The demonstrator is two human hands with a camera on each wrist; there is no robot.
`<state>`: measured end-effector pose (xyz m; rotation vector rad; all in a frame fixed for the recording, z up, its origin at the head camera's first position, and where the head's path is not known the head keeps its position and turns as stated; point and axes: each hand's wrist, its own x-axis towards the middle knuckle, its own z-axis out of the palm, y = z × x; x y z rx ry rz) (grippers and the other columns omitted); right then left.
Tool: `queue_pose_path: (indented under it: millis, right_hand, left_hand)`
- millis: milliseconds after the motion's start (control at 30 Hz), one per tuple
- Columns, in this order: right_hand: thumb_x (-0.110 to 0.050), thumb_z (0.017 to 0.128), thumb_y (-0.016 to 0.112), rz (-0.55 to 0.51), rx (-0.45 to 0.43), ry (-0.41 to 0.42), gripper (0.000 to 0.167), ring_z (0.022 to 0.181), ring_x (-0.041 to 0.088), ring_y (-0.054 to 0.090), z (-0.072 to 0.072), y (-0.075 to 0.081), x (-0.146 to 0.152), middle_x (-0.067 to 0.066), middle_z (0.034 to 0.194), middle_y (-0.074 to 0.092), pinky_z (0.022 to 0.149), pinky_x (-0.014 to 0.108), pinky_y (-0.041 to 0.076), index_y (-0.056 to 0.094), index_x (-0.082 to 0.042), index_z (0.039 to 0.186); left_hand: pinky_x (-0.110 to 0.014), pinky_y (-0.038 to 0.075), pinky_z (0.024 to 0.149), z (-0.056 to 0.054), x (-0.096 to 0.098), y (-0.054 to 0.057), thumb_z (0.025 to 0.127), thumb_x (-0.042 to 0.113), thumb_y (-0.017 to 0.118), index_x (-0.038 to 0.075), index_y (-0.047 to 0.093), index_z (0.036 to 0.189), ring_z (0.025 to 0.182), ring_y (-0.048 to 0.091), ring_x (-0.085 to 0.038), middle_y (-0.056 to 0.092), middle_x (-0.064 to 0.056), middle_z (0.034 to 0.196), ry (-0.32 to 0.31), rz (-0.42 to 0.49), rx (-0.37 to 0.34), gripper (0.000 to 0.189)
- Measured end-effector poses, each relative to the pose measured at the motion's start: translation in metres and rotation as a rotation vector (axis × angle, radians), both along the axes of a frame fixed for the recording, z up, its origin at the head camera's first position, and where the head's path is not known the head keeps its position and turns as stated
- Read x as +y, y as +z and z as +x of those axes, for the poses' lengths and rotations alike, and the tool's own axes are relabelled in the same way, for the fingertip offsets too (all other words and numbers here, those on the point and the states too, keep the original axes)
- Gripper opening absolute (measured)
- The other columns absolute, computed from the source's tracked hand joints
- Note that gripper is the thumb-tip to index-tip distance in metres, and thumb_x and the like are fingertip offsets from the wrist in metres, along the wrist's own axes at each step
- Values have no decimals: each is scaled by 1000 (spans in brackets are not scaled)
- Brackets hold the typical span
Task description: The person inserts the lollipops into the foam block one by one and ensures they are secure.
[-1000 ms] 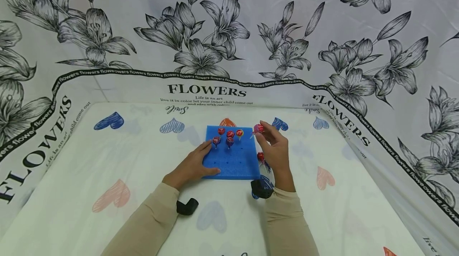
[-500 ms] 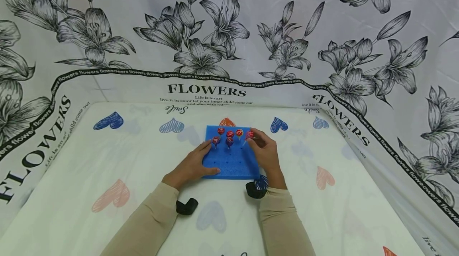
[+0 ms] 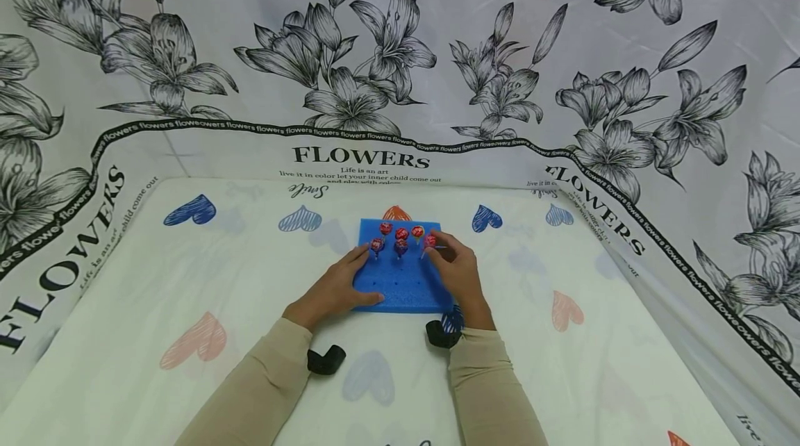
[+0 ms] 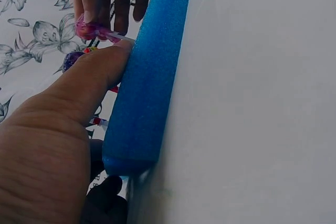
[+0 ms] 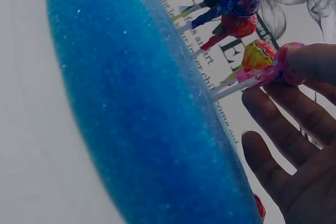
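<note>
A blue foam block with small holes lies on the table, several wrapped lollipops standing in its far rows. My right hand pinches a pink-wrapped lollipop by its head, between thumb and fingertips. The white stick points down to the block's top, its lower end right at the surface. Beside it stands a yellow-and-red lollipop; a purple one is further left. My left hand rests on the block's left side, thumb lying along its near part and fingers along the edge.
Part of a red lollipop shows beyond the block near the right palm. A white cloth with printed hearts covers the table. A flower-printed curtain hangs behind it. Black straps are on both wrists.
My right hand has brought the pink lollipop from beyond the block's right edge leftward and down over the second row. The left hand and the block have stayed in place.
</note>
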<state>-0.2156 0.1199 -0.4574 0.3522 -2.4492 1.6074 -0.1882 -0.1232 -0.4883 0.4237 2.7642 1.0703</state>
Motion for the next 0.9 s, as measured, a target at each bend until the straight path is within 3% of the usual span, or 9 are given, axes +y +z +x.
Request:
queue_pose_path:
  millis: [167, 500, 700, 900]
  right_hand:
    - [-21, 94, 66, 81, -21, -19, 39, 97, 26, 66, -8, -17, 3, 10, 117, 66, 85, 41, 53, 62, -6, 130]
    - [-24, 93, 67, 162, -54, -28, 36, 102, 24, 65, -10, -22, 1, 5, 120, 65, 88, 41, 51, 65, -18, 128]
    - [-23, 92, 69, 170, -69, -15, 40, 102, 22, 65, -8, -16, 4, 4, 117, 66, 87, 39, 52, 63, -18, 130]
    - [-18, 91, 70, 122, -38, -10, 41, 104, 22, 64, -3, 5, 11, 6, 115, 67, 88, 39, 52, 62, -11, 131]
  left_hand:
    - [-51, 25, 110, 1, 1, 1, 77, 54, 76, 4, 29, 151, 143, 17, -33, 18, -5, 159, -1, -4, 4, 102]
    - [-52, 25, 109, 1, 1, 3, 77, 54, 76, 5, 29, 152, 143, 17, -34, 18, -6, 159, 12, -17, -3, 102]
    - [-51, 25, 109, 1, 1, 1, 77, 53, 77, 4, 29, 151, 142, 18, -34, 18, -7, 159, 8, -7, -7, 101]
    - [-51, 25, 110, 1, 1, 2, 77, 53, 76, 5, 28, 152, 143, 17, -33, 17, -5, 159, 2, -11, -4, 101]
